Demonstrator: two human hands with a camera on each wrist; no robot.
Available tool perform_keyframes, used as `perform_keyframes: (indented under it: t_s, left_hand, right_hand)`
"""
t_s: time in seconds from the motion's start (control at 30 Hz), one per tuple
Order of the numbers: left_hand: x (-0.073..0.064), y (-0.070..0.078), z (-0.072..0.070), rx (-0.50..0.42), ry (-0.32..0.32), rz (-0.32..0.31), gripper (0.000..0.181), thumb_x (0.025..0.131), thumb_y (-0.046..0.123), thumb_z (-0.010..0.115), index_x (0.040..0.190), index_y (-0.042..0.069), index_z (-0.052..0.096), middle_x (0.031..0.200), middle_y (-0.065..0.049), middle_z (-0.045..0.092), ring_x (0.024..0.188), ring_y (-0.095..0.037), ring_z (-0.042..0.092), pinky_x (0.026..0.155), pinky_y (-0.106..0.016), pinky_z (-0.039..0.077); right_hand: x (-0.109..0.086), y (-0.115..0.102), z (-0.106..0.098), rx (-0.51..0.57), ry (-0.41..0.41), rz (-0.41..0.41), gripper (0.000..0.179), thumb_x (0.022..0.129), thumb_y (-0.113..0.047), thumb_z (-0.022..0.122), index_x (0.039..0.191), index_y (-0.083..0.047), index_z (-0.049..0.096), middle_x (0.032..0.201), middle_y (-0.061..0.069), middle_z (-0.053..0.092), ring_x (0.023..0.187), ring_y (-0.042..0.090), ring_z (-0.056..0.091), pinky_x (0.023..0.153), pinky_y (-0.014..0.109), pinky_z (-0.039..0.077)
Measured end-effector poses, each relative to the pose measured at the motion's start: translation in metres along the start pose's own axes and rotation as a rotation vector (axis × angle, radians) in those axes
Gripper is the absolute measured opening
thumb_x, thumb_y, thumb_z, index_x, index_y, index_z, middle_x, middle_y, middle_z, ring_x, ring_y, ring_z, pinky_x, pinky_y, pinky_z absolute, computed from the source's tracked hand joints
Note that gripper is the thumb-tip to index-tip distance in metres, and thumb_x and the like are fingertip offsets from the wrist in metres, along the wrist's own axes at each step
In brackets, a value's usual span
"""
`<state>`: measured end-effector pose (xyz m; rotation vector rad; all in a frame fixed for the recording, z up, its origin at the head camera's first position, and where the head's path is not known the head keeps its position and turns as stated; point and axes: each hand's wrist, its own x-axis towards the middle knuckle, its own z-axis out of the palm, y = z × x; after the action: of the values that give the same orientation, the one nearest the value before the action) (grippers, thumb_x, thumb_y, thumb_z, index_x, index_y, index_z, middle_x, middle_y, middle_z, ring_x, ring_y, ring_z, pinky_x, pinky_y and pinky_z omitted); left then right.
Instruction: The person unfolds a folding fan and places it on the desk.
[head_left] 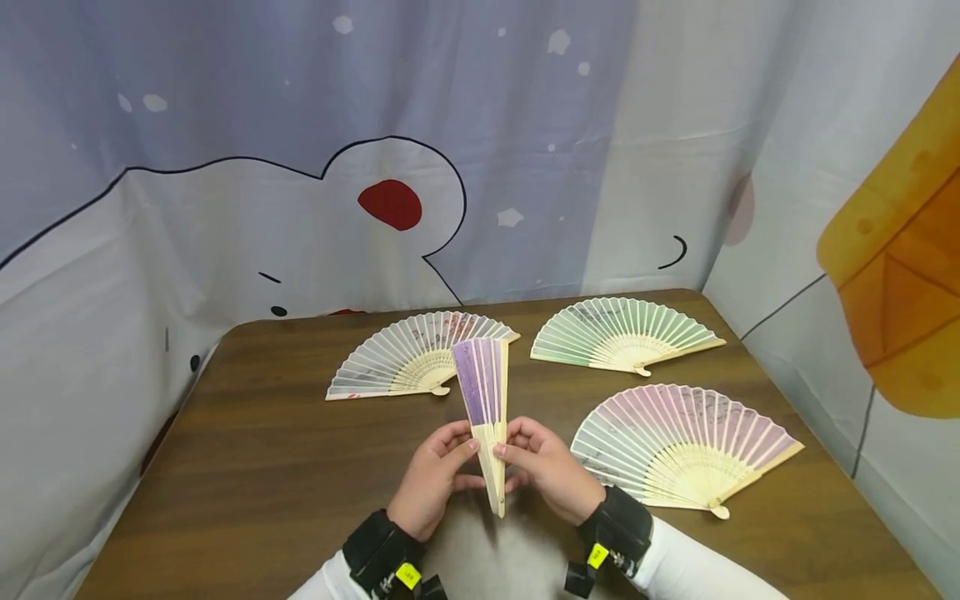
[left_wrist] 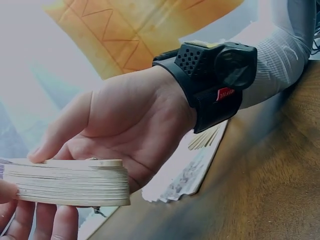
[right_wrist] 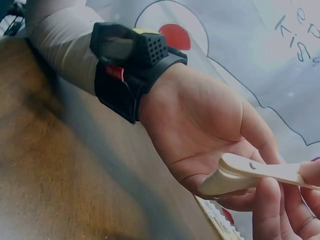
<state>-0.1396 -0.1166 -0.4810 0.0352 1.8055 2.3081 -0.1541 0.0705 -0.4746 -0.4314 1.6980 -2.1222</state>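
Upright between both hands is a purple folding fan [head_left: 482, 383], nearly folded, its pale ribs fanned slightly at the top. My left hand [head_left: 433, 477] pinches its left side, thumb on the front ribs and fingers behind. From the other side my right hand [head_left: 553, 472] grips the ribs, thumb near the middle. The left wrist view shows the stacked ribs [left_wrist: 75, 184] edge-on, with the right palm behind them. In the right wrist view, the rounded pivot end of the fan [right_wrist: 235, 167] lies by the left palm.
Three spread fans lie on the brown wooden table [head_left: 247, 467]: a white one [head_left: 420, 354] behind the hands, a green one [head_left: 622, 329] at back right, and a pink-and-green one [head_left: 686, 442] beside the right hand. A printed curtain [head_left: 225, 233] hangs behind the table.
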Motion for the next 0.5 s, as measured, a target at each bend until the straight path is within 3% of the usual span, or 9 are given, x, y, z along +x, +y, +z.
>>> perform_keyframes:
  t_s: [0.5]
  left_hand:
    - [-0.0003,0.0027,-0.002,-0.023,0.039,0.038,0.038,0.097,0.014,0.061,0.129,-0.004,0.05,0.114,-0.013,0.062,0.098,-0.022,0.062,0.072,-0.039,0.059]
  right_hand:
    - [0.0018,-0.0012,-0.0016,-0.03,0.051,0.002,0.019,0.093,-0.002,0.062,0.103,0.003,0.047,0.093,0.008,0.065,0.073,0.015,0.063,0.058,0.028,0.056]
